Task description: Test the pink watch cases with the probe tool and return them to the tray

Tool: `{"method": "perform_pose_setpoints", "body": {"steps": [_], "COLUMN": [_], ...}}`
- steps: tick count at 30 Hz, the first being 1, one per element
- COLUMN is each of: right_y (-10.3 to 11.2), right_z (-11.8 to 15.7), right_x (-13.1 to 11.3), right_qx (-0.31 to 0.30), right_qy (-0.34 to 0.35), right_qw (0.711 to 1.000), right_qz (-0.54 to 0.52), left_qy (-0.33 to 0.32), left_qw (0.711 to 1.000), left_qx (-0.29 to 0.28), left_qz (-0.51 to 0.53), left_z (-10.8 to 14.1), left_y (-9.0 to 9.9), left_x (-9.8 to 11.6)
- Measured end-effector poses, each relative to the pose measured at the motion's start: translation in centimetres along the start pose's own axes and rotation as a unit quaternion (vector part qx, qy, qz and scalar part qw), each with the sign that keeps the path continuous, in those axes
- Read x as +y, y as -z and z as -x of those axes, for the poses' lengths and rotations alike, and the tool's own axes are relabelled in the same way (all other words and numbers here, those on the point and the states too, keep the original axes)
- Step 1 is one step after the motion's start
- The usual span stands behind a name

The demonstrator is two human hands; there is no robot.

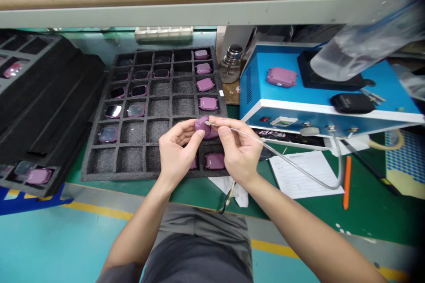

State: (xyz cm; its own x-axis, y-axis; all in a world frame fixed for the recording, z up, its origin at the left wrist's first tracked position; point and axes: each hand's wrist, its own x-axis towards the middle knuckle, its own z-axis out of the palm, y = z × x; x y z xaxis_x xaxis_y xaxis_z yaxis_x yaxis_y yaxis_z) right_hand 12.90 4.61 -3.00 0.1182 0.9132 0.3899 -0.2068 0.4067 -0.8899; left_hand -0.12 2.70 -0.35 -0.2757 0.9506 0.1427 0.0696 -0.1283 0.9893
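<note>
Work on a single purple casing (202, 126), as judged from the view, was under way. The piece was held up over the right-hand front part of the foam tray (158, 107), outside any compartment, with the tip of a thin tube (299, 169) at its surface. Like casings (208, 104) occupied visible compartments of the rightmost column, and screen-faced units (108, 134) lay mostly to the left; several middle compartments were bare. Which pieces had been finished could not be told.

Both forearms reached forward over the desk (365, 212), converging at the casing. The left hand (177, 152) gripped it between thumb and curled fingers. The right hand (242, 152), palm inward, pinched the tube near its tip between thumb and fingers; the tube curved rightward to the blue box (312, 93), on which another casing (282, 77) rested.
</note>
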Motion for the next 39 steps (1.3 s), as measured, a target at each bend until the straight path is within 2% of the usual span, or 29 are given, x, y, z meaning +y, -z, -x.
{"method": "perform_pose_setpoints", "body": {"steps": [18, 39], "right_y": [0.1, -0.2], "right_z": [0.0, -0.9], "right_x": [0.2, 0.2], "right_qx": [-0.004, -0.012], "right_qy": [-0.006, 0.037], "right_qw": [1.0, 0.999], "right_qz": [-0.007, 0.031], "left_qy": [-0.005, -0.01], "left_qw": [1.0, 1.0], "left_qx": [-0.009, 0.007], "left_qz": [-0.002, -0.023], "left_z": [0.1, -0.5], "left_y": [0.1, 0.1], "left_x": [-0.3, -0.1]}}
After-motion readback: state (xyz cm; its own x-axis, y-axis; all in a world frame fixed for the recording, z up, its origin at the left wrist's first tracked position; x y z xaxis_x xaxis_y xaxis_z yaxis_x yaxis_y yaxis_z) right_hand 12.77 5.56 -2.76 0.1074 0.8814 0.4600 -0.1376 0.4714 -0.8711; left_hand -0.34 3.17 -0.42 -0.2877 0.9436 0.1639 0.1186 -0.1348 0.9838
